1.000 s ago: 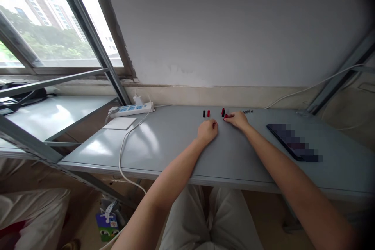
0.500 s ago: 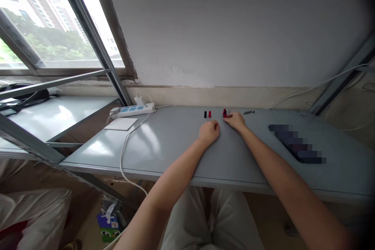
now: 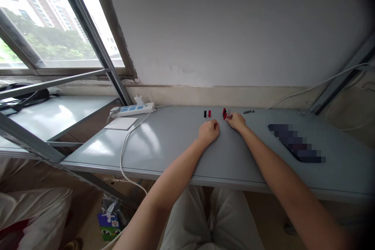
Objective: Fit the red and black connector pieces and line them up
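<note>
My left hand [image 3: 209, 131] rests on the grey tabletop, fingers curled into a loose fist. What it holds, if anything, is hidden. To its right, my right hand [image 3: 236, 121] has its fingertips pinched at the right side of a small red cylinder [image 3: 225, 116]. Close behind that piece are another small red piece [image 3: 224, 110] and a black one, partly overlapped. Beyond my left hand, a black cylinder [image 3: 205, 114] and a red cylinder [image 3: 209, 113] stand side by side. Several tiny dark pieces [image 3: 249, 112] lie in a row right of my right hand.
A white power strip [image 3: 133, 109] with plugs and a flat white panel [image 3: 121, 124] lie at the left. A white cable [image 3: 122, 152] crosses the front table edge. A dark, pixelated flat object [image 3: 295, 143] lies at the right. Another person's leg [image 3: 38, 211] shows at lower left.
My right fingertips have shifted slightly right, showing more of the red cylinder, which looks more upright. My left hand has stayed in place.
</note>
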Motion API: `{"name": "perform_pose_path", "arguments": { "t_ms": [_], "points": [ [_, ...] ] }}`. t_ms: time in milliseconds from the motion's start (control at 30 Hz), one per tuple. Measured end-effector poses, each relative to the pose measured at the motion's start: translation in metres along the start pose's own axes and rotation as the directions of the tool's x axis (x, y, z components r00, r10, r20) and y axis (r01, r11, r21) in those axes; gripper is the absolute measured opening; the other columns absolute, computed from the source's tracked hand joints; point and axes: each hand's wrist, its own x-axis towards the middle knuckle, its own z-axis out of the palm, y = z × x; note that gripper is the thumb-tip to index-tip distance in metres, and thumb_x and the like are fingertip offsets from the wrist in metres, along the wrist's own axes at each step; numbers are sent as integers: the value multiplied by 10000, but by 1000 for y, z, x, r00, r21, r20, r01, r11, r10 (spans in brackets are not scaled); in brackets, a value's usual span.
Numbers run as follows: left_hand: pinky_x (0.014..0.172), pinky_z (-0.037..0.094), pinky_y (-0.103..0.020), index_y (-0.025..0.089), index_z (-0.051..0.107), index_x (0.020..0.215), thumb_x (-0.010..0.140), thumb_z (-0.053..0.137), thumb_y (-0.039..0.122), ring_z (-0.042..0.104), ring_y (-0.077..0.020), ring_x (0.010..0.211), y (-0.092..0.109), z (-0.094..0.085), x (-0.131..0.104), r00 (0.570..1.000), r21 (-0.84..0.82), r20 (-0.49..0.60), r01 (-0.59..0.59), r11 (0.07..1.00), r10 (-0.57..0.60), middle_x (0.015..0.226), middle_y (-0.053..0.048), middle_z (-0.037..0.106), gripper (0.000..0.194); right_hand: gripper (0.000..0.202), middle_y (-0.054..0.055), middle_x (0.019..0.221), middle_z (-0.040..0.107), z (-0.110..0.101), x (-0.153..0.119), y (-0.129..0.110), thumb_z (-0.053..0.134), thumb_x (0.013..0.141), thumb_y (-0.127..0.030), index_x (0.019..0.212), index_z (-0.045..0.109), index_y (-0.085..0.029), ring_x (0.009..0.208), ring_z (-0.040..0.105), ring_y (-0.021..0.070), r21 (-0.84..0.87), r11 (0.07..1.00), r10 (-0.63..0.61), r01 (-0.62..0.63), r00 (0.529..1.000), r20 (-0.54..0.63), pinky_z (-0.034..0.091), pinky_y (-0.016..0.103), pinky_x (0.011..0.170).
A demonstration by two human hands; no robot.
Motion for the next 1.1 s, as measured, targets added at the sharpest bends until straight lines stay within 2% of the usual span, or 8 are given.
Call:
{"name": "perform_pose_path", "arguments": {
  "t_ms": [167,333,533,667,767,900,1000,1100],
  "points": [
    [695,416,-282,180,602,868,807,377,243,559,-167,761,1,-1,-1,1000,-1,17,0,1000,0,828,-80,624,241,216,102,905,635,0,0,11,510,721,-187,902,621,-145,833,578,168,24,1000,0,-1,1000,21,405,245,695],
    [687,420,-281,176,604,868,806,377,248,561,-170,747,1,-1,-1,999,0,21,-25,1000,25,815,-80,624,246,197,94,819,645,-2,-2,12,544,713,-281,825,645,-154,779,586,178,50,999,7,-6,1000,-15,413,251,667],
    [673,422,-290,175,596,863,818,353,263,565,-177,735,1,1,-1,998,14,42,-51,999,50,808,-78,626,262,226,88,811,651,-3,-3,10,549,714,-326,817,662,-160,769,592,182,64,998,3,0,999,-34,417,259,657],
    [693,425,-297,183,570,956,819,354,262,569,-193,786,3,-1,-2,995,65,100,-35,997,29,842,-88,623,268,224,88,793,654,-2,-3,11,558,706,-335,811,666,-169,764,594,186,52,999,13,-10,998,-57,421,262,650],
    [720,423,-310,175,466,1136,808,381,263,568,-213,842,6,-3,2,991,117,133,9,993,-24,904,-114,612,350,223,93,788,654,0,-2,11,556,707,-336,807,667,-170,764,596,191,39,999,10,-7,998,-66,422,263,646],
    [736,417,-340,137,193,1328,779,404,189,571,-244,874,10,-4,13,979,183,163,91,979,-121,961,-159,597,590,229,95,801,654,3,0,12,552,711,-342,815,663,-170,776,595,193,30,1000,-7,9,997,-74,422,266,655],
    [755,408,-339,124,9,1361,760,416,144,573,-237,890,11,-3,23,969,195,154,160,968,-192,967,-173,595,726,240,91,801,654,2,-1,12,540,724,-347,836,654,-168,777,596,189,26,999,-20,21,998,-58,420,262,657],
    [762,405,-335,107,-77,1353,741,440,129,571,-235,907,11,-1,32,959,188,143,218,958,-247,949,-175,604,801,263,106,843,648,-3,-5,10,527,735,-354,878,639,-164,804,594,199,-38,999,-15,14,999,-30,421,272,667]
  ]
}}
